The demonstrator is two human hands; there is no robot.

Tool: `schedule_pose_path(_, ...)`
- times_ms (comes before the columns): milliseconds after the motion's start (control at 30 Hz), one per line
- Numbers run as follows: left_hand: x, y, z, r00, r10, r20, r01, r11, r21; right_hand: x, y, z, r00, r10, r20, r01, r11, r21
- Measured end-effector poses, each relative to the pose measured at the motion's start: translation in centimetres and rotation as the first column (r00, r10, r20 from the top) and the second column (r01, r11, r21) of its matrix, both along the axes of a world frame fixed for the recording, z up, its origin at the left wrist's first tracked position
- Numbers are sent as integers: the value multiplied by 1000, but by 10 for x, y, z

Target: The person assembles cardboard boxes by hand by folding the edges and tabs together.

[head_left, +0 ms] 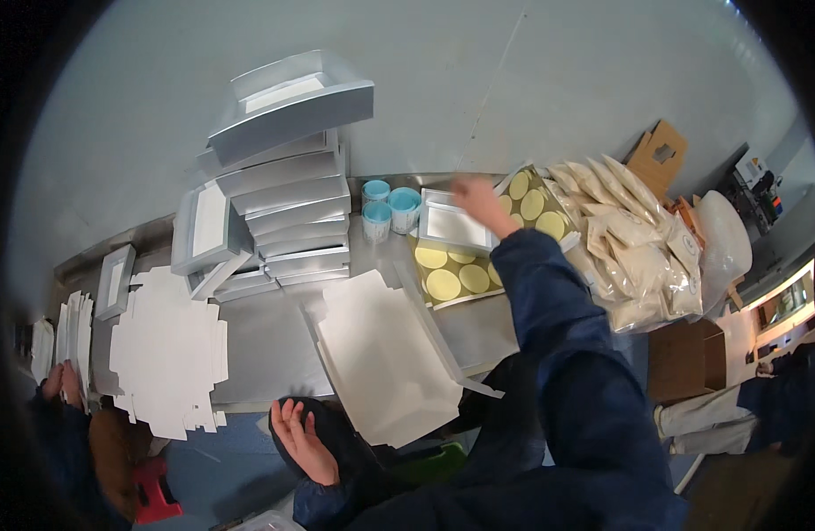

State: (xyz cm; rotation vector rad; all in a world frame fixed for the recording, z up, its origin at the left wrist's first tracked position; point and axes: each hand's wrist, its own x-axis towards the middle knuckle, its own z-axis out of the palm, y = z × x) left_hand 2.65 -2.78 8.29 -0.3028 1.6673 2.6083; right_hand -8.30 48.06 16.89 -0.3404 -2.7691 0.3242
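My left hand (pixel 305 447) rests palm up near my knee with fingers spread and nothing in it. My right hand (pixel 480 200) reaches over the far side of the table, smeared by motion, so its fingers cannot be made out. Just below and beside it lies a small silver box part with a white inside (pixel 456 223), on a sheet with round pale-yellow stickers (pixel 444 285). Whether the hand touches the box part cannot be told. Right in front of me, a partly folded white carton blank (pixel 385 354) lies across the table's front edge.
Stacked silver boxes (pixel 297 199) lean by the wall, left of several light-blue cups (pixel 377 212). A pile of flat white blanks (pixel 168 350) lies farther left. Bagged pale goods (pixel 637 257) fill the right. Another person's hands (pixel 64 382) work at far left; a person (pixel 753 403) stands right.
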Motion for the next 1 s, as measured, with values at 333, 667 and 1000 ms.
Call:
schedule_pose_path(333, 12, 22, 22, 910, -406, 87, 413, 907, -85, 92, -60, -93, 993, 73, 92, -91, 975, 204)
schedule_pose_path(667, -37, 91, 59, 407, -912, -55, 844, 352, 405, 243, -127, 68, 791, 537, 292, -611, 695, 379)
schedule_pose_path(1000, 83, 139, 28, 701, -709, 74, 652, 596, -469, 351, -173, 13, 986, 33, -165, -43, 997, -57)
